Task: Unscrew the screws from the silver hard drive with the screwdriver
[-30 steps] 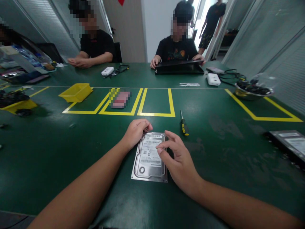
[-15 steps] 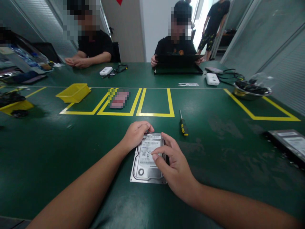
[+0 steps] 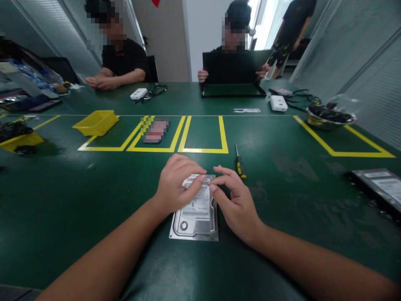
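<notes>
A silver hard drive (image 3: 196, 229) with a white label lies flat on the green table in front of me. My left hand (image 3: 177, 182) arches over its upper left part, thumb and fingers slightly apart, covering that corner. At the upper right edge of the drive is my right hand (image 3: 233, 200); its thumb and index fingertips come together, the other fingers loosely spread. Whether anything small sits in that pinch cannot be made out. Just beyond the right hand rests a screwdriver (image 3: 240, 165) with a black and yellow handle, its shaft pointing away.
A yellow bin (image 3: 96, 122) and a pinkish, blurred-out item (image 3: 156, 131) lie by the taped rectangles. To the right are another drive-like device (image 3: 380, 186) and a metal bowl (image 3: 332, 122) of dark parts. Across the table a person holds a black panel (image 3: 236, 67); another sits with hands together.
My left hand has come further over the drive's top. My right hand has shifted up and right, off the label. Across the table, the black panel has been tilted up.
</notes>
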`<state>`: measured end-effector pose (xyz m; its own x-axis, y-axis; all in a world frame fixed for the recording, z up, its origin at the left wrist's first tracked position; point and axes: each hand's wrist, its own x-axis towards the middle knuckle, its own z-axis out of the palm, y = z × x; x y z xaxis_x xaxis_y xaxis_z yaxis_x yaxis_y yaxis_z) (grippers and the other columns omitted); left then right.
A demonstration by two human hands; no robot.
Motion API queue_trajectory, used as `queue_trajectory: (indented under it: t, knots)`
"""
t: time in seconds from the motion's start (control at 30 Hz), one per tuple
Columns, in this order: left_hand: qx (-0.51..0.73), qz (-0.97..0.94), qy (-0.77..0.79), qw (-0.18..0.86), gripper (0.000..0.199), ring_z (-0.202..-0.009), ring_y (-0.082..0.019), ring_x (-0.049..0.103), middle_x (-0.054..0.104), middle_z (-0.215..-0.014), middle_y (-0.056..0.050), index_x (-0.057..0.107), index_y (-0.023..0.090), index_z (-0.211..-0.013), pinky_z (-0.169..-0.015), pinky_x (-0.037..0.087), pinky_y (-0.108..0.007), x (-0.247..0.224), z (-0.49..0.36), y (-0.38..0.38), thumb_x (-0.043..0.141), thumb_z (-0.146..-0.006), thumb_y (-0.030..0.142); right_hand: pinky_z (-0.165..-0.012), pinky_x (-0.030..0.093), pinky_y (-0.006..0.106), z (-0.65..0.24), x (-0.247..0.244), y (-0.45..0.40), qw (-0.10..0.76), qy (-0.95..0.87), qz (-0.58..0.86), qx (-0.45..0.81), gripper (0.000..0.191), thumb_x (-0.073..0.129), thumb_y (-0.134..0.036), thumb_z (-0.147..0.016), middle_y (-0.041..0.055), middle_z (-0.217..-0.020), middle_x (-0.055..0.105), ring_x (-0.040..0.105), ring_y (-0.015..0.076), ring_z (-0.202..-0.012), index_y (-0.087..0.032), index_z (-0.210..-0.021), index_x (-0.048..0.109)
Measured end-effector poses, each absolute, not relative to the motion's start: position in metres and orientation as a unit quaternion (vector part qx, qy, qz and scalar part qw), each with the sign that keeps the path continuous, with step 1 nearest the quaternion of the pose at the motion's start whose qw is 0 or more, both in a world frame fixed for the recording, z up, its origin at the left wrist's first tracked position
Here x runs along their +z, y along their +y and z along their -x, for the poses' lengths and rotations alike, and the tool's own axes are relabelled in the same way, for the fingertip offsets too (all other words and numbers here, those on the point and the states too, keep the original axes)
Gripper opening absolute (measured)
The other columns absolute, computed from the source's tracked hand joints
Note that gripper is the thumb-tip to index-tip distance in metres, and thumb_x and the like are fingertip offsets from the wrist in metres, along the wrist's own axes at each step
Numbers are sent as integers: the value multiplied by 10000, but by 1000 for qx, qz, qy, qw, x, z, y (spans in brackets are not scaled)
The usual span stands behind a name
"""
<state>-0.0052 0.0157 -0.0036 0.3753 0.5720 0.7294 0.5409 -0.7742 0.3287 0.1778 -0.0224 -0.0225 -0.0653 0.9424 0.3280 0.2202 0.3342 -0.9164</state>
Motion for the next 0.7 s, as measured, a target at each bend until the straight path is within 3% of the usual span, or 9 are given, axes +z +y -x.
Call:
queue_trajectory:
  t: [0.2,0.7]
  knots:
    - [419,-862,285,-8,229,-869,-198,630,753,-955,-6,688,242,-1008,-832,480,-392,-9,6,12,686,-799,150,-1066,405,399,-179,-21,-21,525,-627,449,360,100,617,-275,-877,65,-1178,637,559,186,-1208,-240,-873,710]
    - [418,-868,263,-58,204,-848,-159,651,759,-967,-6,682,232,-1003,-824,520,-344,-12,6,9,676,-834,118,-1035,432,375,-180,-23,-17,531,-618,425,394,108,615,-271,-892,51,-1127,658,594,169,-1135,-233,-879,715]
